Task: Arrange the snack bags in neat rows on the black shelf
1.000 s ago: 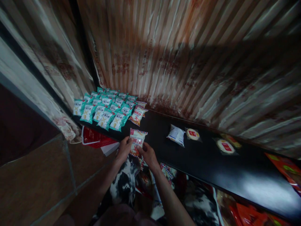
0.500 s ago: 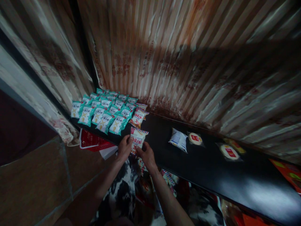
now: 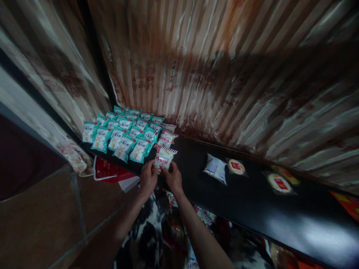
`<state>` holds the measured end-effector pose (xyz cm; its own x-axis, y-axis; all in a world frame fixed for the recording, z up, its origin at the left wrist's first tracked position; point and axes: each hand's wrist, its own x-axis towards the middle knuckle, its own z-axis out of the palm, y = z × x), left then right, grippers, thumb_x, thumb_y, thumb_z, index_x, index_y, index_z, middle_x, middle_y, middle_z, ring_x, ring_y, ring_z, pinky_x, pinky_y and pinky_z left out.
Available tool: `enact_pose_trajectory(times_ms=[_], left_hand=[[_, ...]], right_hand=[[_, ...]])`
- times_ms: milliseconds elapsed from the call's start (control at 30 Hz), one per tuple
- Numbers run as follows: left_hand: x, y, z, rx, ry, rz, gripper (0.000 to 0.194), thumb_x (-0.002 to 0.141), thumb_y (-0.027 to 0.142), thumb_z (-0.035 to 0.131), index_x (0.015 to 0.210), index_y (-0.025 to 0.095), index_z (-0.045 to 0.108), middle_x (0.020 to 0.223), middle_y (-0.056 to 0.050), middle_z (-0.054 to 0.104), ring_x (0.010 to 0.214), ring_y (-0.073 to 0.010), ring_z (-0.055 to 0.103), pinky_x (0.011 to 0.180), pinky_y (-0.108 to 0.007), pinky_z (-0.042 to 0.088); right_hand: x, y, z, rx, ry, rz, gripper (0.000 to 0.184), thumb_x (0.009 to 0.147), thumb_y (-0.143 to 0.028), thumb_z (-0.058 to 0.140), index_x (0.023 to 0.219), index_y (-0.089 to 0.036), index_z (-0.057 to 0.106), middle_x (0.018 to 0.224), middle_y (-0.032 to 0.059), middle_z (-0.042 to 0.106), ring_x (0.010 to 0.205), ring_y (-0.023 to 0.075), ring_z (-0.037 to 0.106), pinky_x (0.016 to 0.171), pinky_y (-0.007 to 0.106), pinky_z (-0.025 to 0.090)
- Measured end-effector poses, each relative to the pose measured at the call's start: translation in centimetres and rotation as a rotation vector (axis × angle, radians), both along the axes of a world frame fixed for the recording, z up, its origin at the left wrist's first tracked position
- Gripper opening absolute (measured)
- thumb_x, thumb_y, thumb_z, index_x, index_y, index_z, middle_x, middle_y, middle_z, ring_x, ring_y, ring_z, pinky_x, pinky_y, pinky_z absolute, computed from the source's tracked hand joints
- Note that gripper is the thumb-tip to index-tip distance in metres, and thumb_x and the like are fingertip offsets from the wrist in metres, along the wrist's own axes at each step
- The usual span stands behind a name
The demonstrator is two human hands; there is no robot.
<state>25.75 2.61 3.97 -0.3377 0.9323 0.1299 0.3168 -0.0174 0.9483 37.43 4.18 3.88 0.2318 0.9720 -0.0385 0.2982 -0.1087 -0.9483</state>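
Both my hands hold one small red-and-white snack packet [image 3: 164,157] at the front of a black shelf [image 3: 252,201]. My left hand [image 3: 147,177] pinches its lower left corner and my right hand [image 3: 172,177] its lower right. The packet stands just in front of a row of like red-and-white packets [image 3: 167,137]. To its left lie several teal snack packets [image 3: 123,131] in overlapping rows, filling the shelf's left corner.
A white packet [image 3: 215,168] and two round wrapped snacks [image 3: 236,166] [image 3: 278,183] lie further right on the shelf. A red basket [image 3: 108,172] sits below the shelf's left end. Striped paper [image 3: 213,74] covers the walls behind. More packets lie below, near my arms.
My hands have moved the red-and-white packet up and back along the shelf, from its front edge towards the row of like packets.
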Motion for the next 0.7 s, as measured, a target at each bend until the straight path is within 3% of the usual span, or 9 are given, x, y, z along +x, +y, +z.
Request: enact_pose_trajectory(times_ms=[200,467,700], left_hand=[[-0.1,0.9,-0.4,0.059,-0.027,-0.011,0.032,0.08,0.022,0.053,0.11,0.021,0.061,0.116,-0.009,0.062,0.111,-0.0238,0.054,0.102,-0.039,0.037],[-0.5,2.6,-0.7,0.121,0.065,-0.04,0.033,0.084,0.021,0.047,0.114,0.02,0.059,0.119,-0.01,0.06,0.112,-0.0227,0.054,0.101,-0.037,0.038],[-0.3,4.0,-0.3,0.142,0.081,-0.046,0.033,0.084,0.02,0.048,0.115,0.019,0.059,0.12,-0.011,0.061,0.114,-0.024,0.053,0.103,-0.037,0.037]], right_hand=[[-0.6,1.4,0.2,0.055,-0.004,0.0,0.042,0.069,-0.04,0.065,0.108,-0.026,0.061,0.1,0.0033,0.068,0.09,0.0233,0.061,0.085,0.035,0.044],[-1.1,3.3,0.0,0.127,-0.12,-0.022,0.045,0.072,-0.04,0.062,0.113,-0.019,0.06,0.111,0.0111,0.06,0.103,0.0259,0.053,0.093,0.038,0.041],[-1.5,4.9,-0.9,0.243,-0.197,-0.023,0.049,0.076,-0.038,0.056,0.118,-0.012,0.055,0.128,0.0171,0.05,0.123,0.0264,0.041,0.106,0.04,0.031]])
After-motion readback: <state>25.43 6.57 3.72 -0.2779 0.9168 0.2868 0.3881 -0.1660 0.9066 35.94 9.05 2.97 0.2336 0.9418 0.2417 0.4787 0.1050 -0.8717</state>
